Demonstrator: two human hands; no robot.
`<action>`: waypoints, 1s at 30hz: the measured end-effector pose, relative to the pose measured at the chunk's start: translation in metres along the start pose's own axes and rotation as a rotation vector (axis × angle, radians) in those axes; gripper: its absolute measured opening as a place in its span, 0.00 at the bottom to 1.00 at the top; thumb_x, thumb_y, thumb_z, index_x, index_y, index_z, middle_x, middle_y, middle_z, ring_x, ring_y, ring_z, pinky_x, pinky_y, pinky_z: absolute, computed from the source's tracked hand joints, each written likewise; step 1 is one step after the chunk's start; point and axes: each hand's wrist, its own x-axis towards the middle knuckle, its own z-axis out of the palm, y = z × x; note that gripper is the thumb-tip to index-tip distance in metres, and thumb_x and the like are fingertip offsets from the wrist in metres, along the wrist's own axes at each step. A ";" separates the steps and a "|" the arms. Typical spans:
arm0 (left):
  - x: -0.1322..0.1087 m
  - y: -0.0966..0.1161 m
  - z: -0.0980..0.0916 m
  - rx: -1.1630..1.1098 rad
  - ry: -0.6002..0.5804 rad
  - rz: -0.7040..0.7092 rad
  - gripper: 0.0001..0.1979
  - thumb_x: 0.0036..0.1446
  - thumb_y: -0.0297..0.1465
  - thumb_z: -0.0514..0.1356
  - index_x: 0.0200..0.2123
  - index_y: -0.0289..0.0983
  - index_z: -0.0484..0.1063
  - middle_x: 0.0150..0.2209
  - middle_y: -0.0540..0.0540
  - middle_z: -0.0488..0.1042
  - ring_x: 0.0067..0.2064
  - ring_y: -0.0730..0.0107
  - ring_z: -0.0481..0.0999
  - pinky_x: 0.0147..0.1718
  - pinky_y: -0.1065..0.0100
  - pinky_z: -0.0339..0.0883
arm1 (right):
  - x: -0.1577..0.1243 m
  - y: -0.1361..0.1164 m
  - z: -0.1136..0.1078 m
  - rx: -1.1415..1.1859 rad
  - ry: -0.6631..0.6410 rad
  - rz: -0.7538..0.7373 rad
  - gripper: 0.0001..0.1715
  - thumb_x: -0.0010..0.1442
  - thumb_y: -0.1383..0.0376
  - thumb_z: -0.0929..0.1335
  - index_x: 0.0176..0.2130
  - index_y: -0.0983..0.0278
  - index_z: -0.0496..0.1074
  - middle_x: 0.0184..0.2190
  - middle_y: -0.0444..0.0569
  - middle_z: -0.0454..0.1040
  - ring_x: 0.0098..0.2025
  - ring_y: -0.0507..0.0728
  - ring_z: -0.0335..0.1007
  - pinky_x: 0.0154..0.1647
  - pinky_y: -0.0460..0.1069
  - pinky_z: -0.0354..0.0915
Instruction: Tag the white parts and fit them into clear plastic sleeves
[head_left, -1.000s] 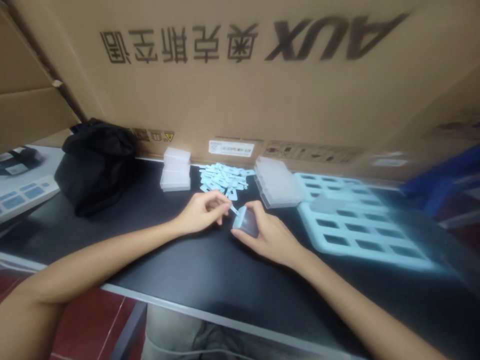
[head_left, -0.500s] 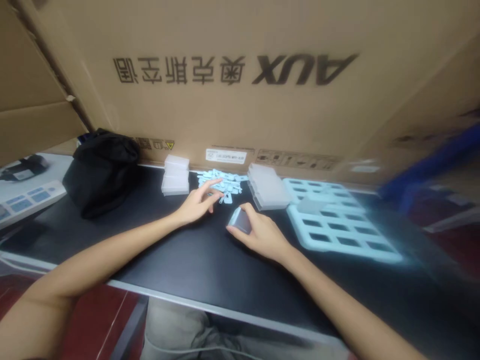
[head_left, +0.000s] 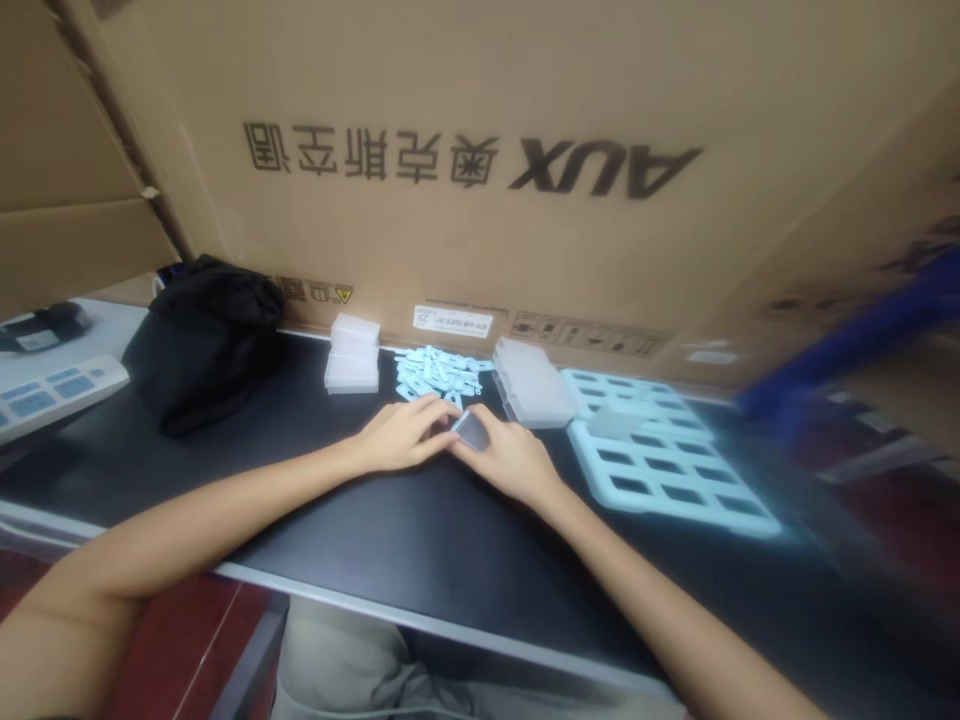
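My right hand [head_left: 510, 455] grips a small flat grey piece [head_left: 473, 431] with a pale blue edge, thumb and fingers on its sides. At that piece's left edge, my left hand [head_left: 405, 432] has its thumb and fingers brought together. Whatever is between those fingertips is hidden. Just beyond both hands lies a loose pile of small light-blue flat tags [head_left: 439, 370], some with holes. A frosted clear plastic case [head_left: 534, 385] stands to the right of the pile.
Clear small boxes [head_left: 352, 355] stand left of the pile, beside a black cloth bag [head_left: 202, 345]. A light-blue tray [head_left: 622, 492] with rectangular openings lies at right, a flat translucent piece [head_left: 621, 420] on it. A large cardboard box [head_left: 450, 240] walls off the black tabletop's [head_left: 375, 540] back.
My left hand has moved from the tag pile toward me and right, meeting the grey piece. My right hand still holds that piece, shifted slightly left. The view has tilted a little.
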 end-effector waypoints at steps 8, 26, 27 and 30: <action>0.003 -0.002 0.003 0.137 0.023 -0.101 0.11 0.70 0.33 0.53 0.50 0.45 0.73 0.49 0.50 0.79 0.42 0.67 0.79 0.39 0.67 0.71 | -0.001 0.011 0.012 0.040 0.113 -0.033 0.42 0.67 0.43 0.65 0.67 0.66 0.57 0.59 0.63 0.75 0.53 0.72 0.78 0.48 0.59 0.69; 0.002 -0.003 0.001 0.289 -0.092 0.120 0.12 0.69 0.38 0.55 0.51 0.44 0.74 0.51 0.45 0.72 0.49 0.64 0.76 0.40 0.67 0.72 | -0.009 0.025 0.008 0.093 0.083 -0.424 0.27 0.64 0.53 0.70 0.59 0.58 0.69 0.55 0.50 0.76 0.53 0.62 0.77 0.50 0.56 0.72; 0.002 -0.004 0.000 0.301 -0.095 0.127 0.12 0.69 0.38 0.56 0.50 0.43 0.74 0.51 0.45 0.73 0.50 0.63 0.76 0.40 0.66 0.72 | -0.009 0.025 0.009 0.106 0.085 -0.442 0.28 0.64 0.53 0.71 0.60 0.58 0.69 0.56 0.50 0.77 0.54 0.63 0.77 0.51 0.56 0.72; 0.002 -0.012 -0.005 0.356 -0.096 0.124 0.11 0.69 0.35 0.55 0.49 0.42 0.74 0.50 0.45 0.75 0.51 0.62 0.77 0.41 0.65 0.72 | -0.010 0.024 0.010 0.130 0.094 -0.477 0.30 0.64 0.52 0.71 0.61 0.57 0.67 0.56 0.51 0.76 0.54 0.63 0.77 0.52 0.57 0.73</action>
